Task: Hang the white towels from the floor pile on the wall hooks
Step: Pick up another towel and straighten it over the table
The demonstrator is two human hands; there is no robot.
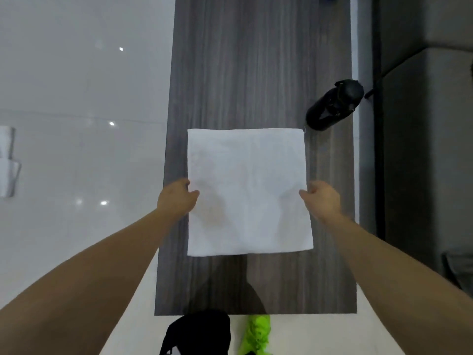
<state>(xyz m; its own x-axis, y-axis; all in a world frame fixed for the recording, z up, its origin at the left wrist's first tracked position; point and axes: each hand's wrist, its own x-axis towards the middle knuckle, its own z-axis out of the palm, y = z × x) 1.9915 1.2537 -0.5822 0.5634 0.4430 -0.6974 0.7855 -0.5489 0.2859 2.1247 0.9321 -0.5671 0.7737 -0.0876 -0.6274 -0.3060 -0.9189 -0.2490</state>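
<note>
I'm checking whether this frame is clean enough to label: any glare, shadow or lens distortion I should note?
Head view: small bright glare spots on the glossy white floor; a dark shadow falls on the wooden table below the white towel; the wide lens stretches both forearms; left hand and right hand, holding the towel's side edges, look slightly soft.

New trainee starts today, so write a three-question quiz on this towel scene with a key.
1. True or false: both hands grip the white towel.
2. Which hand is nearer the black bottle: A left hand, B right hand?
3. Fill in: the towel is spread over a dark ____ strip.

Key: 1 true; 2 B; 3 wood-grain.
</note>
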